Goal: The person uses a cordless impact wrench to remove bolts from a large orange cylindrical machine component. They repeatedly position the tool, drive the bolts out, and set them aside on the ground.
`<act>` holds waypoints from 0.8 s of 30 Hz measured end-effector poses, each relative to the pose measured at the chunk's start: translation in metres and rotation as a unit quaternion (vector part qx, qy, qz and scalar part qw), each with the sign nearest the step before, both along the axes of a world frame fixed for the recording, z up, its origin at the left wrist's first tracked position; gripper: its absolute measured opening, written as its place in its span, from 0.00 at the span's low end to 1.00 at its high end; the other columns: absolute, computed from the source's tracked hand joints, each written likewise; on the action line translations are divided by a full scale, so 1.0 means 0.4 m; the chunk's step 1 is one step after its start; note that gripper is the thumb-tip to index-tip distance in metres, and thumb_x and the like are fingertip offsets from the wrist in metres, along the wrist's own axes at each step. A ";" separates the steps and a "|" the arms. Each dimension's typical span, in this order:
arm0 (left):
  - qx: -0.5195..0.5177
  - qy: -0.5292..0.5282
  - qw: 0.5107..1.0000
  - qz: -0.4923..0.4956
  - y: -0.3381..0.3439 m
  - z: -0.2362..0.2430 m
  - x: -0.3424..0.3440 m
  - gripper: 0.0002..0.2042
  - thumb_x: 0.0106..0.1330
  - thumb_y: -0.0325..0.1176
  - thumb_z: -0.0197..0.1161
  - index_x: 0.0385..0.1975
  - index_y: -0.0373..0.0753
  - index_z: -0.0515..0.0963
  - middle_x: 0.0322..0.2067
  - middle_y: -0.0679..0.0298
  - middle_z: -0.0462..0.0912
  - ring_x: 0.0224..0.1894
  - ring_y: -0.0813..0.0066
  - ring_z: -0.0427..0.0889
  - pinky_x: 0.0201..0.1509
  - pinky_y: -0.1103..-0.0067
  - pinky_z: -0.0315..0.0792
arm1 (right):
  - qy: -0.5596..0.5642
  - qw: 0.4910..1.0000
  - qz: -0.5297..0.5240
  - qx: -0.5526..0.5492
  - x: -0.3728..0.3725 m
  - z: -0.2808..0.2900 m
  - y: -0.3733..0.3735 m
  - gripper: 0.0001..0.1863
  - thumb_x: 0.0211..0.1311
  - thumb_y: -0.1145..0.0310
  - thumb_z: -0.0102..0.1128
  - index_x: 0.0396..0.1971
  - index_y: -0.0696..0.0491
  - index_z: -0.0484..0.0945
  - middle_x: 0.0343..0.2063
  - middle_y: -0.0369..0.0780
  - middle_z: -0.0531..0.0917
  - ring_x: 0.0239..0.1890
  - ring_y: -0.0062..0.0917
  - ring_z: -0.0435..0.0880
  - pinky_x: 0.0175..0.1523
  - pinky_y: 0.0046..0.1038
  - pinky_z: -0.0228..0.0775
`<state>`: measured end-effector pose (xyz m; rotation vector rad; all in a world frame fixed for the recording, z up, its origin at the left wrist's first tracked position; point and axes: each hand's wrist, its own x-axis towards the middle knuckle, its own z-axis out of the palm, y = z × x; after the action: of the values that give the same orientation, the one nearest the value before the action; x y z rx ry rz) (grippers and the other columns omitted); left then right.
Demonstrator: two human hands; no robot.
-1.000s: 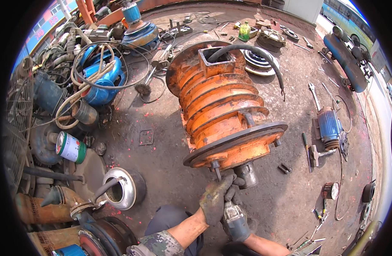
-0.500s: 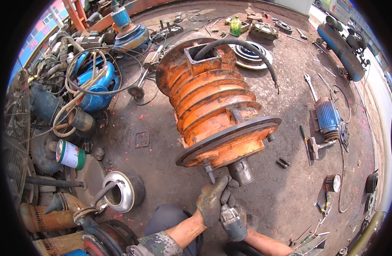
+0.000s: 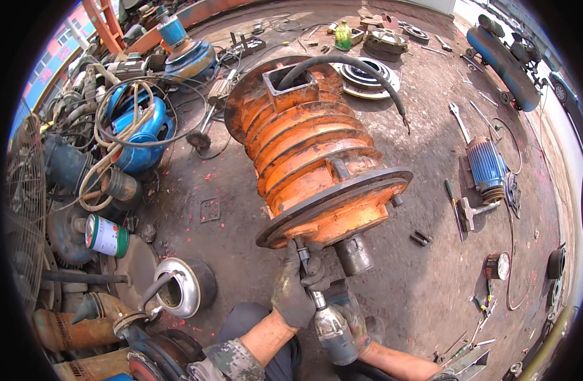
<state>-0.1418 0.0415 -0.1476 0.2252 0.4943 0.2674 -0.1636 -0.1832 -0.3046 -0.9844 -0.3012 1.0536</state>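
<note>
Our left hand [image 3: 294, 293] is curled round the socket shaft [image 3: 318, 300], our right hand [image 3: 353, 312] grips the power tool [image 3: 334, 333], its axis running far and slightly left to the bolt [image 3: 299, 243] under the orange machine [image 3: 313, 136]'s near flange [image 3: 342, 198], left hand closer.

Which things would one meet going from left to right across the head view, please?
Green-and-white can → silver-rimmed canister → gloved left hand → gloved right hand → two short dark rods → blue motor.
</note>
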 end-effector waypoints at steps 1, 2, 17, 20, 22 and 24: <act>0.023 0.005 1.000 -0.008 -0.003 0.002 -0.011 0.25 0.82 0.56 0.47 0.50 0.37 0.76 0.25 0.73 0.65 0.24 0.91 0.61 0.29 0.90 0.61 | -0.237 0.970 0.000 -0.049 0.032 0.074 0.027 0.37 0.62 0.56 0.75 0.65 0.59 0.72 0.51 0.48 0.84 0.51 0.38 0.83 0.55 0.39 0.76; 0.046 0.011 0.999 -0.017 -0.009 0.003 -0.024 0.24 0.82 0.56 0.47 0.50 0.38 0.76 0.23 0.74 0.63 0.23 0.92 0.59 0.28 0.91 0.58 | -0.459 0.883 -0.003 -0.096 0.044 0.119 0.041 0.35 0.62 0.57 0.75 0.63 0.59 0.74 0.50 0.48 0.84 0.50 0.40 0.83 0.54 0.40 0.75; -0.011 0.154 0.988 0.006 -0.026 -0.132 -0.061 0.16 0.82 0.47 0.53 0.51 0.41 0.77 0.36 0.72 0.76 0.25 0.86 0.60 0.28 0.85 0.60 | -0.562 0.800 0.097 -0.184 0.105 0.189 -0.059 0.25 0.59 0.67 0.66 0.58 0.55 0.77 0.38 0.46 0.83 0.39 0.44 0.83 0.47 0.43 0.74; 0.010 0.159 0.987 0.034 0.001 -0.159 -0.061 0.16 0.82 0.50 0.51 0.49 0.44 0.77 0.40 0.71 0.79 0.29 0.84 0.69 0.32 0.83 0.71 | -0.536 0.823 0.073 -0.171 0.116 0.187 -0.041 0.25 0.59 0.66 0.66 0.57 0.56 0.78 0.37 0.46 0.83 0.40 0.45 0.83 0.46 0.43 0.74; 0.050 0.235 0.969 0.062 0.002 -0.172 -0.048 0.16 0.82 0.50 0.50 0.49 0.45 0.77 0.40 0.70 0.80 0.34 0.81 0.76 0.38 0.79 0.78 | -0.528 0.826 0.071 -0.183 0.124 0.199 -0.029 0.25 0.59 0.65 0.67 0.57 0.56 0.78 0.37 0.46 0.83 0.40 0.44 0.83 0.46 0.42 0.74; 0.005 0.207 0.973 0.100 0.001 -0.266 -0.078 0.18 0.83 0.50 0.48 0.47 0.41 0.76 0.40 0.64 0.81 0.45 0.69 0.82 0.55 0.63 0.82 | -0.533 0.815 0.107 -0.198 0.125 0.185 -0.025 0.26 0.60 0.64 0.66 0.58 0.56 0.78 0.37 0.47 0.83 0.41 0.44 0.84 0.47 0.41 0.75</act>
<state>-0.1728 0.0419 -0.2540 0.2421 0.9316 0.4227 -0.1138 -0.1933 -0.2307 -1.9170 -1.1679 0.6579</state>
